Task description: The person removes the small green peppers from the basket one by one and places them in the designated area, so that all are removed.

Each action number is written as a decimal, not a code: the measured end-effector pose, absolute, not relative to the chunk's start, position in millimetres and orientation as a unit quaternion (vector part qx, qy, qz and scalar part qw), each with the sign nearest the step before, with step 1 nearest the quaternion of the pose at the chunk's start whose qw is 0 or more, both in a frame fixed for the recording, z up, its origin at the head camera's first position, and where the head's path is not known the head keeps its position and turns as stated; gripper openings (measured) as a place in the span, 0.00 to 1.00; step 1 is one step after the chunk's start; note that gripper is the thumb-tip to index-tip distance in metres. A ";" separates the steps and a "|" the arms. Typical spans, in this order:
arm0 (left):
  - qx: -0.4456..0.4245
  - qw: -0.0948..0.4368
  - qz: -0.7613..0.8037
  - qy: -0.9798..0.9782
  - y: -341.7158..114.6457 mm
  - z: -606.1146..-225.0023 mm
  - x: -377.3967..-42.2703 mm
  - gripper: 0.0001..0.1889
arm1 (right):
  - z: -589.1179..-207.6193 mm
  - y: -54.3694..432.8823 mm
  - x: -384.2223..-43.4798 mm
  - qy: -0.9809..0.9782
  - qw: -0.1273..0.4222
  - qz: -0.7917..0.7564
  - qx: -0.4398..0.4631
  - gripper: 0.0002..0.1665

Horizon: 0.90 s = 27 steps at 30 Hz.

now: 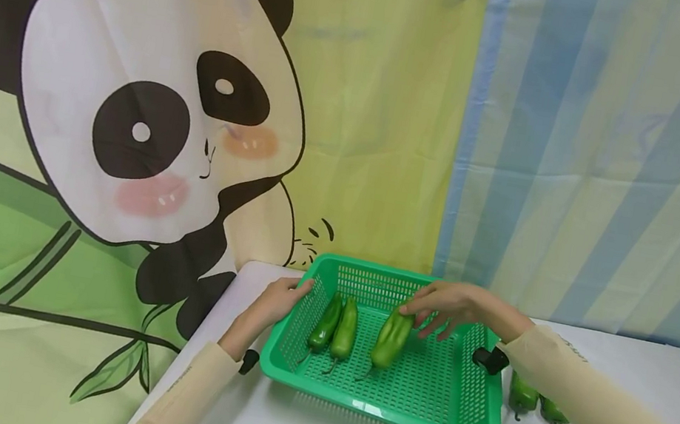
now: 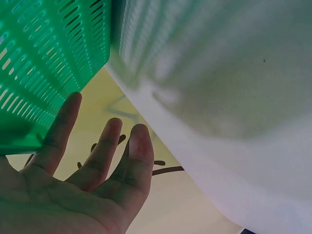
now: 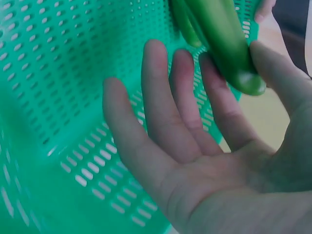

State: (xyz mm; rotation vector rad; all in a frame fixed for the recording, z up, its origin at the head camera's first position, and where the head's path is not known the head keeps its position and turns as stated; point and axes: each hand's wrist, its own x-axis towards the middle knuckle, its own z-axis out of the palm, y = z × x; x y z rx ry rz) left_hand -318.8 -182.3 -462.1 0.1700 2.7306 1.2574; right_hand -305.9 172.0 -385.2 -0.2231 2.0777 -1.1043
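A green plastic basket (image 1: 387, 411) with slotted walls stands on the white table. My left hand (image 1: 281, 301) holds its left rim; in the left wrist view the fingers (image 2: 141, 146) lie outside the slotted wall, and the thumb is hidden. Inside the basket, my right hand (image 1: 448, 307) pinches the top end of a long green pepper (image 1: 392, 337) between thumb and index finger, the stem pointing toward me. The other right fingers (image 3: 161, 87) are spread apart from it. To its left, two more green peppers, a darker one (image 1: 325, 323) and a lighter one (image 1: 345, 329), lie side by side.
Two green peppers, one nearer the basket (image 1: 523, 394) and one partly under the right sleeve (image 1: 552, 413), lie on the white table (image 1: 645, 368) right of the basket. Behind hangs a curtain (image 1: 386, 137) with a panda print and blue stripes.
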 end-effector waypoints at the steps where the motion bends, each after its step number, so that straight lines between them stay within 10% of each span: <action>1: 0.056 0.066 0.417 0.905 -182.3 -462.3 -318.7 0.27 | -384.0 175.2 -306.0 0.813 0.381 -0.432 -0.089 0.31; 11: 0.058 0.061 0.409 0.909 -182.7 -463.3 -318.1 0.27 | -366.7 202.7 -312.2 0.796 0.411 -0.431 -0.110 0.17; 27: 0.055 0.067 0.414 0.906 -182.2 -463.9 -319.2 0.28 | -345.8 247.6 -308.8 0.773 0.456 -0.426 -0.114 0.21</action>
